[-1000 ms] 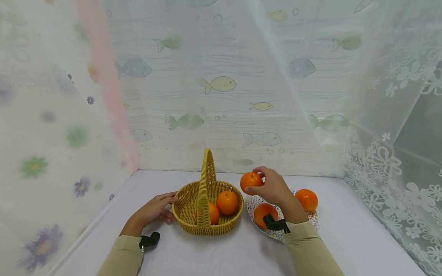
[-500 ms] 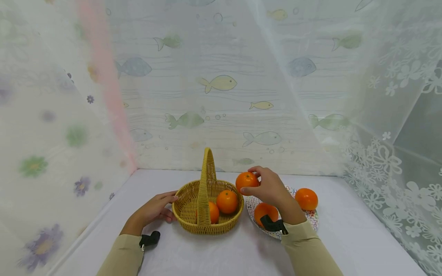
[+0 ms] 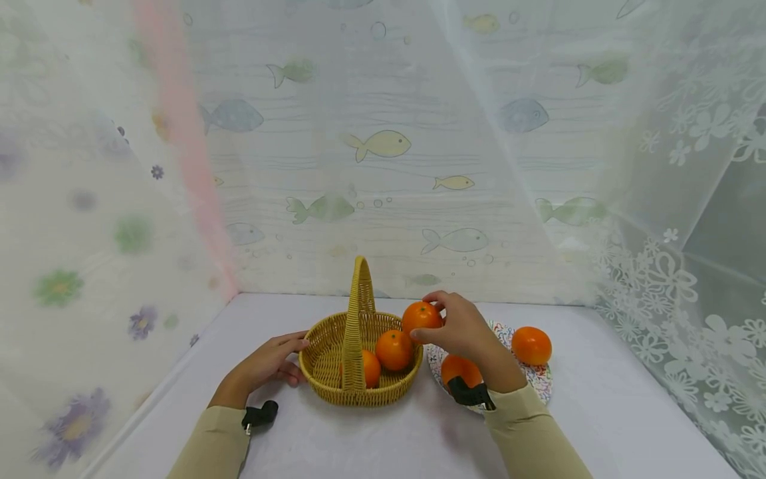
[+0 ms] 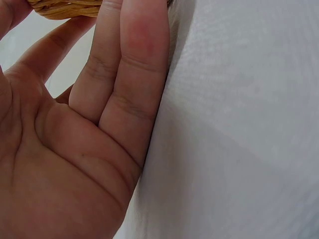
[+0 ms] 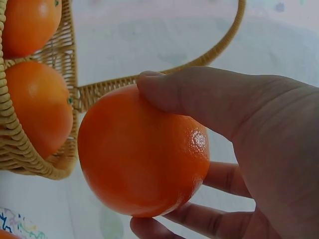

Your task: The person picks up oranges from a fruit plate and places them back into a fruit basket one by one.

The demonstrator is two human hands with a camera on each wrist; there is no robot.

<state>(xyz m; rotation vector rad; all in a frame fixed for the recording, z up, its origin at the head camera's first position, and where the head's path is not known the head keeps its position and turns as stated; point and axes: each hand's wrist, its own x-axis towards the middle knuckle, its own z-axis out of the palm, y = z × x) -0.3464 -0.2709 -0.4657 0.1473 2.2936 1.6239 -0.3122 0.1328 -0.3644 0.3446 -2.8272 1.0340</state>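
A yellow wicker basket (image 3: 323, 392) with a tall arched handle stands mid-table. Inside it lie two oranges, one at the right (image 3: 393, 350) and one partly behind the handle (image 3: 370, 370). My left hand (image 3: 266, 362) touches the basket's left rim. Its fingers look mostly straight in the left wrist view, where the basket's wicker edge (image 4: 65, 9) shows at the top; the fingertips are cut off. My right hand (image 3: 463, 326) holds another orange (image 5: 142, 152) between thumb and fingers, raised at the basket's right rim. Whether this orange touches the rim, I cannot tell.
Right of the basket, a patterned plate (image 3: 541, 382) carries two oranges, one at its right side (image 3: 531, 346) and one (image 3: 459, 370) partly covered by the black wrist camera (image 3: 469, 392). A white cloth covers the table (image 3: 359, 446). Curtains with fish prints (image 3: 383, 146) hang behind.
My right hand has carried its orange leftward, from above the plate's left edge to the basket's right rim. The left hand and the basket stay where they were.
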